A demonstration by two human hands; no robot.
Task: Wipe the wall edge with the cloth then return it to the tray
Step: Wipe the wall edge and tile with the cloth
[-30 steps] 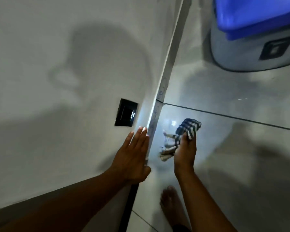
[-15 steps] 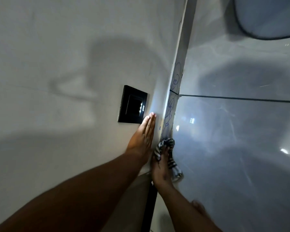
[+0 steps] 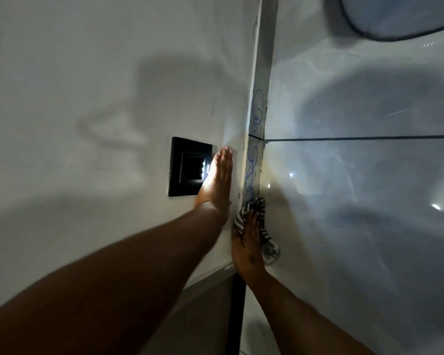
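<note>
My right hand [image 3: 246, 244] presses a blue-and-white checked cloth [image 3: 263, 231] against the grey wall edge strip [image 3: 263, 73], low on the strip. Blue scribbled pen marks [image 3: 254, 160] run up the strip just above the cloth. My left hand [image 3: 218, 183] lies flat on the white wall, fingers together and straight, holding nothing, its fingertips beside a black switch plate [image 3: 189, 170]. No tray is in view.
Glossy floor tiles [image 3: 369, 226] with a dark grout line spread to the right of the strip. A round grey container's base [image 3: 400, 19] shows at the top right corner. A dark gap [image 3: 237, 311] runs below the strip near my wrists.
My right hand brought the cloth from above the floor onto the edge strip and now holds it pressed there. My left hand slid up the wall toward the switch plate. The view moved closer.
</note>
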